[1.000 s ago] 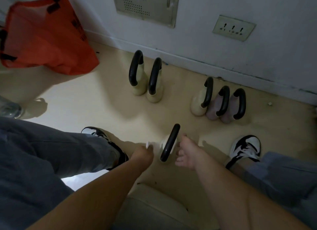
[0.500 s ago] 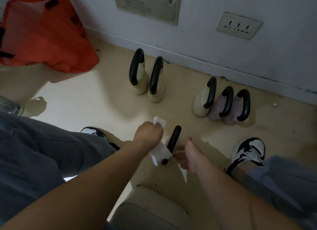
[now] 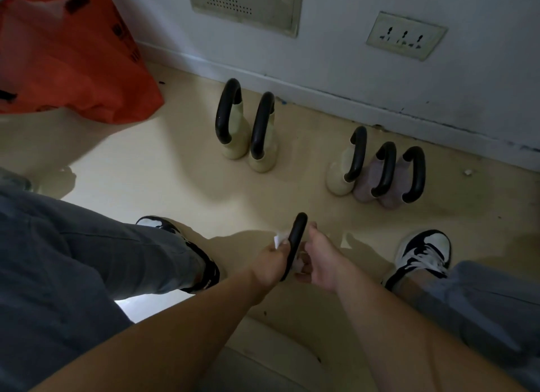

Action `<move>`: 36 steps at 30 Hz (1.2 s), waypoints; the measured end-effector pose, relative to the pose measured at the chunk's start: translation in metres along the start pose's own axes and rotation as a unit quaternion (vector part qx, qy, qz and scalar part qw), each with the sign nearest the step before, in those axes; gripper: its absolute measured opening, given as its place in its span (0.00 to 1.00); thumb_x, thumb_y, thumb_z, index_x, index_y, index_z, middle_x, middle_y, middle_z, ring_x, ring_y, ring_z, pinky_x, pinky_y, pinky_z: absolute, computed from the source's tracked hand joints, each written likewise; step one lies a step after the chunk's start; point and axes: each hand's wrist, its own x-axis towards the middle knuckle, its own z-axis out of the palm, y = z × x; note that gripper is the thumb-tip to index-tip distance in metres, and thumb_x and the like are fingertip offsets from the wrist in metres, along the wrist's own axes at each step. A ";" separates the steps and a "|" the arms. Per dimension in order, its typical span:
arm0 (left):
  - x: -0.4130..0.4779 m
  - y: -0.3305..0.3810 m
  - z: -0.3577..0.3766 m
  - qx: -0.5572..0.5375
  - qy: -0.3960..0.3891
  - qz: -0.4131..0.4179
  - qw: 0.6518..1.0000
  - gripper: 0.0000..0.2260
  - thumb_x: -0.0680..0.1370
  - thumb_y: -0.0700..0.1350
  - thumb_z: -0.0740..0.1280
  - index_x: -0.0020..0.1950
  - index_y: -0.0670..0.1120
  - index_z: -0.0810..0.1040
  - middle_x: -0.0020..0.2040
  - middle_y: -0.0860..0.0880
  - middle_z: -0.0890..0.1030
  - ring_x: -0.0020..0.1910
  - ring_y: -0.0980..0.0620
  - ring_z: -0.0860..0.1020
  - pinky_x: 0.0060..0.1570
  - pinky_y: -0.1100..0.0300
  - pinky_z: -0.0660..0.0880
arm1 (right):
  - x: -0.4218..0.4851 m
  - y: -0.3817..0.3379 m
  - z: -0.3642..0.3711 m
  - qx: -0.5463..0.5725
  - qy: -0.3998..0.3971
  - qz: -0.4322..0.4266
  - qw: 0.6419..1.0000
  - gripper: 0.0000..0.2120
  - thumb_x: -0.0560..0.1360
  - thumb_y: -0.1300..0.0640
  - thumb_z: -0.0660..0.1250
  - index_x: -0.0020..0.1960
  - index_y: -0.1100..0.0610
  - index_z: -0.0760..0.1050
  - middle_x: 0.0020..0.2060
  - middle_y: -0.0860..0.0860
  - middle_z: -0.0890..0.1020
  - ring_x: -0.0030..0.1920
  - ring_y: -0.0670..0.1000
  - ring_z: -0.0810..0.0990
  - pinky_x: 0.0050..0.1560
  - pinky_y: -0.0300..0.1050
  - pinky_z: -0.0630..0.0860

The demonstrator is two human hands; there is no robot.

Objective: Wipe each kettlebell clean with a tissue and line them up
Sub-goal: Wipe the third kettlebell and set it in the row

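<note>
A kettlebell with a black handle (image 3: 296, 239) stands on the floor between my feet, its body hidden by my hands. My left hand (image 3: 270, 261) holds a white tissue (image 3: 280, 240) against the kettlebell's left side. My right hand (image 3: 320, 260) curls round its right side and steadies it. Two cream kettlebells (image 3: 248, 146) stand side by side near the wall. Further right stand a cream kettlebell (image 3: 340, 174) and two mauve ones (image 3: 382, 184), close together in a row.
An orange bag (image 3: 73, 58) lies at the back left against the wall. My two black-and-white shoes (image 3: 420, 254) flank the kettlebell. A wall socket (image 3: 404, 36) and a metal panel (image 3: 245, 3) are above the skirting. A cushion edge (image 3: 263, 359) lies below my arms.
My left hand with the tissue has dropped from the top of the handle to the kettlebell's left side. My right hand has closed in on the right side.
</note>
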 end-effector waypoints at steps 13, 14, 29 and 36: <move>0.022 0.057 -0.027 0.353 0.182 0.348 0.849 0.12 0.84 0.47 0.58 0.57 0.44 0.79 0.52 0.45 0.80 0.50 0.45 0.79 0.49 0.54 0.74 | 0.000 0.009 -0.006 0.077 0.038 -0.004 0.996 0.38 0.81 0.29 0.43 0.65 0.59 0.74 0.61 0.58 0.80 0.61 0.60 0.79 0.62 0.57 0.74; 0.025 0.055 -0.021 0.427 0.150 0.389 0.803 0.13 0.82 0.45 0.60 0.64 0.44 0.77 0.60 0.44 0.78 0.57 0.45 0.77 0.56 0.51 0.74 | 0.000 0.009 -0.007 0.091 0.057 -0.005 0.994 0.39 0.82 0.30 0.43 0.66 0.60 0.74 0.61 0.59 0.80 0.61 0.61 0.79 0.60 0.57 0.74; -0.013 -0.030 0.002 0.861 -0.135 0.348 0.346 0.11 0.80 0.47 0.63 0.53 0.51 0.86 0.51 0.50 0.85 0.60 0.44 0.78 0.78 0.38 0.43 | -0.018 -0.003 0.009 0.010 0.116 -0.020 0.993 0.37 0.83 0.34 0.46 0.74 0.62 0.70 0.51 0.57 0.80 0.41 0.56 0.76 0.41 0.48 0.73; -0.016 -0.049 -0.046 0.775 -0.148 0.193 0.583 0.13 0.83 0.49 0.59 0.54 0.45 0.82 0.56 0.45 0.83 0.58 0.45 0.79 0.71 0.45 0.67 | -0.026 -0.004 0.019 0.004 0.135 -0.041 0.990 0.32 0.84 0.35 0.47 0.64 0.61 0.74 0.42 0.57 0.78 0.35 0.54 0.75 0.33 0.44 0.67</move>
